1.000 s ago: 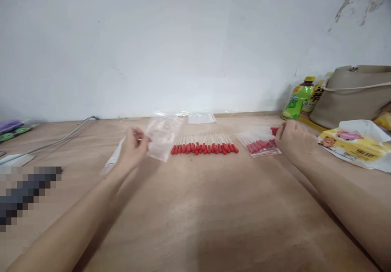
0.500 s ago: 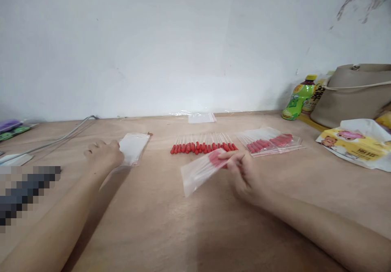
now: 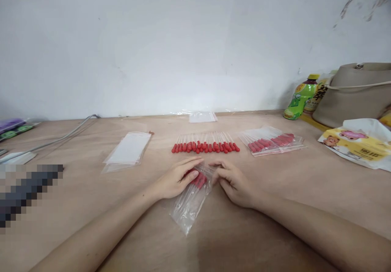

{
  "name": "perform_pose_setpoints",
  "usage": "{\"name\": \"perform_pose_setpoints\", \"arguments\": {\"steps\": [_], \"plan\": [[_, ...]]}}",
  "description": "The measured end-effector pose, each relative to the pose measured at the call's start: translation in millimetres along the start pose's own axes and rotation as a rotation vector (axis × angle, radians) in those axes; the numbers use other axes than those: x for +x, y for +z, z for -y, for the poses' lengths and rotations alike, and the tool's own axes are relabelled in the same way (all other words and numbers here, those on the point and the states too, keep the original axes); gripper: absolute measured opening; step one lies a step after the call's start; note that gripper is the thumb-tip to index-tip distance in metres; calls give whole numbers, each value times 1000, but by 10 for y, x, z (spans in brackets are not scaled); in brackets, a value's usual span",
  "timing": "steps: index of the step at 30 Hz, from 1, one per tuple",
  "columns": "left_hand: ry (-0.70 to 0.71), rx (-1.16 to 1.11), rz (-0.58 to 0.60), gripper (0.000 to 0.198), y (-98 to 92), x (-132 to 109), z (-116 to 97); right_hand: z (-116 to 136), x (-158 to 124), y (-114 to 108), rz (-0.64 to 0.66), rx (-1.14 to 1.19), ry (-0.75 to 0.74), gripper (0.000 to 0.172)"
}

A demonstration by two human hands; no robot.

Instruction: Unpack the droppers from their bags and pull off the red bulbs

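Near the middle of the table lies a clear zip bag [image 3: 191, 209] holding thin sticks with red tips, its mouth end pointing away from me. My left hand [image 3: 177, 178] grips its upper left side, the thumb lying across the red tips. At the upper right corner, my right hand [image 3: 233, 182] has its fingers curled and pinched on the bag's edge. Just beyond both hands is a row of loose red-tipped white sticks [image 3: 204, 146]. Filled zip bags [image 3: 271, 141] with the same sticks lie to the right. A stack of flat bags [image 3: 126, 150] lies on the left.
Another flat bag [image 3: 202, 117] lies by the wall. A green bottle [image 3: 301, 99], a beige handbag [image 3: 354, 97] and a yellow-and-white packet [image 3: 357, 143] stand or lie on the right. On the left are a grey cable [image 3: 70, 133] and a dark, pixelated object [image 3: 30, 190].
My left hand has come from the flat bags to the filled bag. The right hand has brought that bag nearer, down to the table, and both hands now meet at its mouth end.
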State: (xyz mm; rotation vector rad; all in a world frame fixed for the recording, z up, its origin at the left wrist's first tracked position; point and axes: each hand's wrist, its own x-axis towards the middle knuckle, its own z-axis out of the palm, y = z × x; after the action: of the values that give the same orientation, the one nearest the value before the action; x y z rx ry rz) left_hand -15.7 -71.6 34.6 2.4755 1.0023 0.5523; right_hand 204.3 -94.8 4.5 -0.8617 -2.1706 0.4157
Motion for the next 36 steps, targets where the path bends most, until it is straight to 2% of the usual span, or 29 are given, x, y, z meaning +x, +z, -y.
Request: {"name": "perform_pose_setpoints", "arguments": {"steps": [3, 4, 6, 8, 11, 17, 22, 25, 28, 29, 32, 36], "plan": [[-58, -8, -45, 37, 50, 4, 33, -37, 6, 32, -146, -104, 199, 13], [-78, -3, -74, 36, 69, -1, 36, -36, 11, 35, -151, -139, 258, 19], [-132, 8, -134, 34, 105, -20, 24, -20, 29, 30, -98, -174, 346, 32], [-190, 3, -154, 37, 125, -35, 0, 0, 63, 20, -14, -154, 396, 35], [-225, -34, -91, 44, 97, -24, -20, 9, 146, 15, 67, -108, 429, 33], [-280, -173, 48, 31, 14, 54, 74, -32, 322, 65, 131, -64, 506, 20], [-251, -132, -8, 24, 16, 31, 114, -62, 324, 131, 77, -33, 424, 9], [-209, -187, 28, 25, -5, 17, 114, -82, 298, 151, 36, -19, 380, 6], [-247, -280, 51, 28, -20, 21, 117, -90, 283, 157, -6, -27, 343, 4], [-268, -312, 51, 28, -19, 25, 118, -87, 281, 156, -24, -24, 308, 4], [-324, -398, 39, 27, -1, 38, 121, -65, 281, 150, -41, -24, 153, 19], [-382, -470, 18, 23, 25, 49, 123, -33, 287, 155, -8, -114, -20, 11]]}}
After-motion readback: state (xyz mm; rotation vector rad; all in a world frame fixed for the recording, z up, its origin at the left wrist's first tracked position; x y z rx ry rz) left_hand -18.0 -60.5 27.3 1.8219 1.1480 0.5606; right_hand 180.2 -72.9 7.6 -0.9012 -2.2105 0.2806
